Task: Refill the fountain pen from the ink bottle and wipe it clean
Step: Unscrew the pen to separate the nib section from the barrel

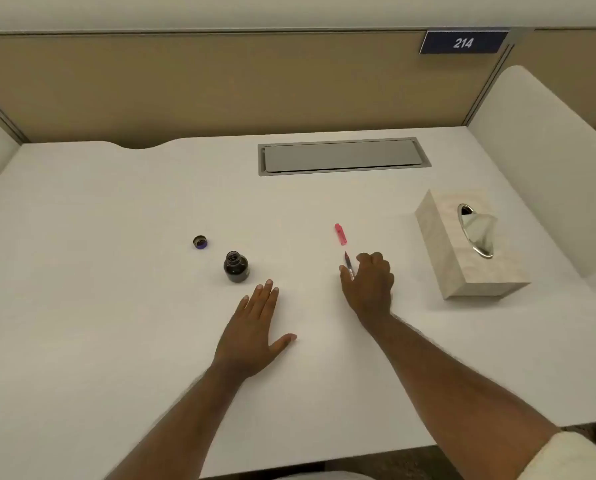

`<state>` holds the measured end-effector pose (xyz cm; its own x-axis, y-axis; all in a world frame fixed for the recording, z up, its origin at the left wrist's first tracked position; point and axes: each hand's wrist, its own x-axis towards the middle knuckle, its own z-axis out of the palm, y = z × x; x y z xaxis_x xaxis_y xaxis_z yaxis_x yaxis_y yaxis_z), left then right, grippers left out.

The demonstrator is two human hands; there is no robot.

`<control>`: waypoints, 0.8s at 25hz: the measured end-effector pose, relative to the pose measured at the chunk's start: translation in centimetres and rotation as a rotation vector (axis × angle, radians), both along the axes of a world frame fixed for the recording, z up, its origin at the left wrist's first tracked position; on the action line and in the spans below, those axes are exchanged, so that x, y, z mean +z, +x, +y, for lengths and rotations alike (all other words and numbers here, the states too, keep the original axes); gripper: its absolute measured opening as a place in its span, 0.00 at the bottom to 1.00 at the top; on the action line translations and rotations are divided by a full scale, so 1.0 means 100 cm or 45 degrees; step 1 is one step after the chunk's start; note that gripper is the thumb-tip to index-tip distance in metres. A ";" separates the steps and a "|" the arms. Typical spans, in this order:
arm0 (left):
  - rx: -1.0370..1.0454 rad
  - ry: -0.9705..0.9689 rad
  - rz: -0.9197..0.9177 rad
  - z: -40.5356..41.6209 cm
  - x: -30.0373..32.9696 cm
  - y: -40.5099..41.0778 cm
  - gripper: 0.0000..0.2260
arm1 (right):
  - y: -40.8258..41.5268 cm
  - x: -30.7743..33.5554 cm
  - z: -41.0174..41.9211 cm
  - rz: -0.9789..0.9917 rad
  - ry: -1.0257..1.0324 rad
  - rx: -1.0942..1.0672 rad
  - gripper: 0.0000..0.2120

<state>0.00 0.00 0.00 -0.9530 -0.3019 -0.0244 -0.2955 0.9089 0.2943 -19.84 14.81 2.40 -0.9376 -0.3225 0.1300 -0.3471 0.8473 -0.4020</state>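
Head view: a white desk (116, 237) carries everything. The left hand (255, 327) lies flat on it, palm down, fingers straight and together, thumb spread toward 3 o'clock, holding nothing. At 11 o'clock from its fingertips, just beside them, the ink bottle (236, 267) stands upright and uncapped, dark ink inside. Its cap (200, 242) rests apart at the bottle's 10 o'clock, open side up.

The right hand (369, 282) curls over the fountain pen (348, 264), thumb and fingers closing around its barrel; the nib end points out toward 12 o'clock. Whether the pen is lifted or touching the desk cannot be told. A pink pen cap (340, 234) lies near, at 12 o'clock from the nib.

A tissue box (463, 258) sits at the right hand's 3 o'clock, a tissue standing from its slot.
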 end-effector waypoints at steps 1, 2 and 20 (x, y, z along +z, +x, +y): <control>0.000 -0.005 -0.021 0.001 0.000 0.002 0.41 | 0.000 0.000 0.000 -0.037 -0.018 -0.019 0.14; -0.008 -0.014 -0.035 0.001 -0.001 0.003 0.41 | 0.000 0.001 0.001 -0.062 -0.021 -0.043 0.13; 0.027 0.016 -0.123 0.004 -0.004 0.009 0.42 | 0.006 -0.006 0.000 -0.143 -0.134 -0.054 0.10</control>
<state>0.87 0.43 -0.44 -0.9394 -0.3210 -0.1202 -0.3422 0.8985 0.2749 -19.20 14.77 1.80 -0.9606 -0.2727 0.0545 -0.2601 0.8115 -0.5232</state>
